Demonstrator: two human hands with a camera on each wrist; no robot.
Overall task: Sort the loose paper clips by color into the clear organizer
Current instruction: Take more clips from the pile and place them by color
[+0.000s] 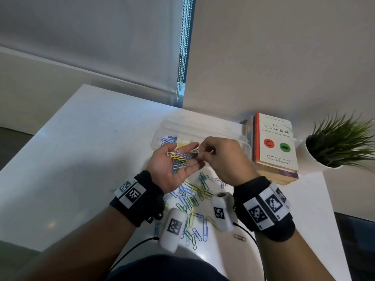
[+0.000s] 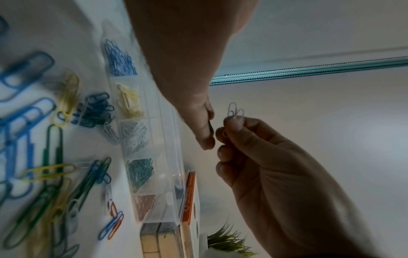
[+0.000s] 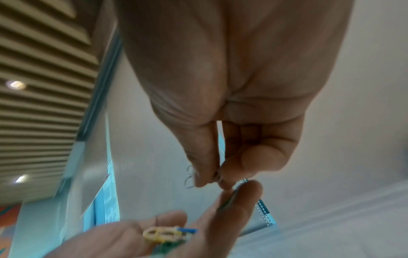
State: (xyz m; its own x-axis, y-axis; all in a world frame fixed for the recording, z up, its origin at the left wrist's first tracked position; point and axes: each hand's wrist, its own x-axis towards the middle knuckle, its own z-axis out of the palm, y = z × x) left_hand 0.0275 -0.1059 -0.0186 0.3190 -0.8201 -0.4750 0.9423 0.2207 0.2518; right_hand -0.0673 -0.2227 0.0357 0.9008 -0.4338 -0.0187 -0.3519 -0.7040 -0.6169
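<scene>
My left hand (image 1: 192, 159) lies palm up over the table and carries several mixed paper clips (image 1: 178, 158) in yellow, white, blue and green. My right hand (image 1: 200, 151) is at the left fingertips and pinches two white clips (image 2: 235, 110) between thumb and forefinger; these white clips (image 3: 189, 176) stick out beside the thumb. The clear organizer (image 1: 182, 123) lies just beyond both hands. Its compartments (image 2: 170, 122) hold blue, yellow, white, green and red clips apart. Loose clips (image 1: 192, 199) of mixed colours are scattered on the white table (image 1: 101, 138) under my wrists.
A stack of books (image 1: 276, 142) stands right of the organizer, touching its end. A potted green plant (image 1: 341, 142) sits at the far right. A bead chain (image 1: 182, 57) hangs from the blind behind the table. The table's left edge runs diagonally.
</scene>
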